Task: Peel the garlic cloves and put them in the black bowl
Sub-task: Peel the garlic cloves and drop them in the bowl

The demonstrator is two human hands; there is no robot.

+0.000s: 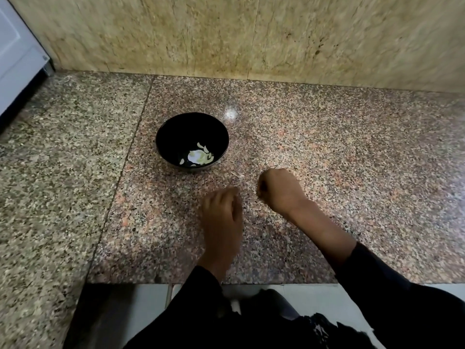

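Near the speckled granite counter's (327,152) front edge, both blurred hands hovered: left hand (222,212) loosely curled, right hand (280,191) clenched, contents untellable. Pale peeled garlic cloves (200,156), light and likely slippery, lay in the round black bowl (163,137) farther left.

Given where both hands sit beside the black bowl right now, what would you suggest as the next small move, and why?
Probably carry the curled right hand over the round black bowl and release whatever it holds. Its fingers are closed, though blur hides any clove. The bowl already holds pale peeled garlic pieces and lies just ahead to the left; the left hand hovers over the speckled granite counter.
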